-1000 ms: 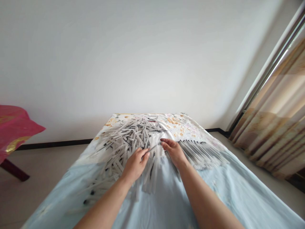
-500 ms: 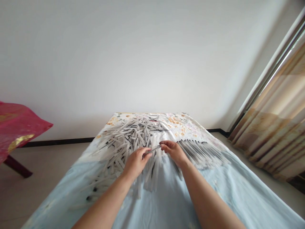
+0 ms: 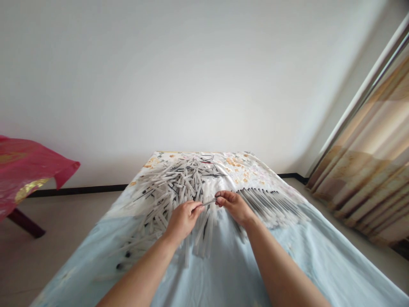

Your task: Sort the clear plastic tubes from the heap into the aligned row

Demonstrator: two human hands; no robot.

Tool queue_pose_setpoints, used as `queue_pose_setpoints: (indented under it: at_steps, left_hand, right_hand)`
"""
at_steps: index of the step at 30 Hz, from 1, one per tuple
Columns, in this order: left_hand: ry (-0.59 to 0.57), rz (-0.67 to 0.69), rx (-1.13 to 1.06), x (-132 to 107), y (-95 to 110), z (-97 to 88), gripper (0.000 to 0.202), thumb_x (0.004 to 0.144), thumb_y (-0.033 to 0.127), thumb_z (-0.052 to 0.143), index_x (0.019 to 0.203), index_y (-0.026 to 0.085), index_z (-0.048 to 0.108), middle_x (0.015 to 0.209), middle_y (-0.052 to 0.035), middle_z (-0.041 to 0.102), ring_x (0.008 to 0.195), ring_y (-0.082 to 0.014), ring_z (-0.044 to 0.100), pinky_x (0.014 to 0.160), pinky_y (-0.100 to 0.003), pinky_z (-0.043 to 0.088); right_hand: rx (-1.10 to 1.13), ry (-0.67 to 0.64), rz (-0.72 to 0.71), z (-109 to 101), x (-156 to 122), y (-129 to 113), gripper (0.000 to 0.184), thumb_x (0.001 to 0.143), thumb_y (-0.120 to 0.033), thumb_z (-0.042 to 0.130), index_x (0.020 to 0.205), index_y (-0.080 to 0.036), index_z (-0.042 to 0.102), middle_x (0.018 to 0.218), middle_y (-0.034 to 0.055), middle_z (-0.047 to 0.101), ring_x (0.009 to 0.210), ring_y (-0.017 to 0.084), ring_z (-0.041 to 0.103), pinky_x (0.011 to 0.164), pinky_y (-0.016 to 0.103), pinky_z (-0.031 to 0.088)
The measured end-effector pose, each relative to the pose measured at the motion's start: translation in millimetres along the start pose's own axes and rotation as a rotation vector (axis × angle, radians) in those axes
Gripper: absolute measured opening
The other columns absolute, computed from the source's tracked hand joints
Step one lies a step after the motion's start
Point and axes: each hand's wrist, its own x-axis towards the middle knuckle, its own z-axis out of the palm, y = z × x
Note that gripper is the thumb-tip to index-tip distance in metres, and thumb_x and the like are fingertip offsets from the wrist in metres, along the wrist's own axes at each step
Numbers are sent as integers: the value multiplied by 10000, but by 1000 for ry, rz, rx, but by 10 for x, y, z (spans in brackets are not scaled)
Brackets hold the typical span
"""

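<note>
Between my two hands runs a thin grey pen-like stick point(image 3: 209, 201), held above the cloth. My left hand point(image 3: 182, 219) pinches its left end, and the fingertips of my right hand point(image 3: 235, 207) are closed on the other end. A loose heap of slim whitish sleeves and dark sticks point(image 3: 179, 179) spreads beyond and to the left of my left hand. To the right of my right hand, similar dark-tipped sticks in translucent sleeves point(image 3: 271, 205) lie side by side in a slanted row. Whether the held stick has a sleeve is too small to tell.
A floral and light-blue cloth point(image 3: 230, 273) covers the table. Several loose pieces point(image 3: 128, 255) lie near its left side. A red cloth-covered table point(image 3: 32, 164) stands at the left, a patterned curtain point(image 3: 367, 183) hangs at the right, and a white wall point(image 3: 204, 85) rises behind.
The fingers of my left hand have shifted slightly and close nearer the stick's end. My right hand has barely moved. The red cloth's corner at the left has swung a little to the right.
</note>
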Motion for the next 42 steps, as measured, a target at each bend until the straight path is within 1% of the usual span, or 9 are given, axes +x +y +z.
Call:
queue_pose_setpoints:
  at_steps: [5, 11, 15, 21, 28, 34, 37, 40, 42]
  left_hand:
    - [-171, -81, -135, 28, 2, -20, 418, 799, 456, 355, 737, 153, 637, 533, 14, 517, 517, -116, 448, 500, -220, 302]
    - [-301, -192, -345, 35, -48, 0, 459, 782, 495, 345, 742, 123, 611, 481, 46, 398, 458, -88, 352, 471, -210, 272]
    - [-253, -172, -275, 38, -72, 27, 427, 756, 502, 390, 703, 139, 609, 508, 34, 450, 481, -97, 390, 483, -214, 290]
    - [-109, -156, -177, 34, -42, 15, 376, 706, 491, 479, 861, 171, 602, 596, 6, 577, 567, -139, 513, 527, -225, 348]
    - [-189, -125, -147, 30, 29, -33, 451, 764, 513, 358, 660, 156, 614, 508, 5, 557, 470, -114, 463, 497, -224, 324]
    - [-318, -174, -283, 47, -50, 21, 481, 761, 540, 351, 701, 140, 612, 468, 22, 521, 433, -102, 416, 468, -212, 307]
    - [-276, -176, -231, 56, -69, 27, 482, 752, 542, 368, 700, 136, 622, 507, 8, 560, 455, -110, 437, 487, -218, 320]
    - [-242, -159, -169, 56, -34, 3, 470, 748, 537, 377, 649, 142, 613, 533, 0, 577, 491, -124, 472, 516, -226, 338]
    - [-246, -140, -158, 47, 15, -13, 452, 749, 524, 387, 650, 145, 612, 556, -5, 590, 523, -133, 497, 536, -230, 353]
  right_hand:
    - [12, -23, -3, 15, -38, -81, 266, 678, -367, 644, 852, -171, 602, 685, -2, 570, 638, 104, 477, 651, 253, 355]
    - [-1, -39, 2, 28, -77, -138, 304, 650, -413, 650, 841, -182, 604, 687, -6, 567, 644, 109, 488, 670, 258, 370]
    - [-65, 0, 4, 29, -62, -110, 334, 644, -451, 636, 841, -184, 606, 692, -3, 574, 644, 113, 489, 662, 255, 374]
    - [-137, 11, 14, 37, -17, -64, 338, 674, -474, 593, 793, -158, 614, 646, 8, 579, 599, 106, 472, 598, 239, 369]
    - [-101, 26, -25, 41, -41, -75, 319, 652, -456, 624, 765, -157, 629, 620, -1, 582, 586, 104, 484, 597, 240, 368]
    - [-113, 19, -7, 36, -89, -96, 348, 646, -466, 627, 816, -163, 645, 651, 7, 599, 633, 125, 521, 646, 267, 399]
    - [-224, 33, -22, -9, -112, -150, 391, 680, -465, 599, 955, -189, 633, 777, 33, 632, 724, 154, 547, 696, 298, 411]
    - [-487, 96, -176, -47, -166, -287, 408, 711, -435, 589, 1079, -257, 582, 1030, 59, 594, 913, 197, 520, 793, 339, 385]
    - [-752, 87, -294, -33, -216, -381, 343, 717, -409, 598, 1039, -291, 609, 1062, 54, 581, 986, 220, 473, 843, 368, 342]
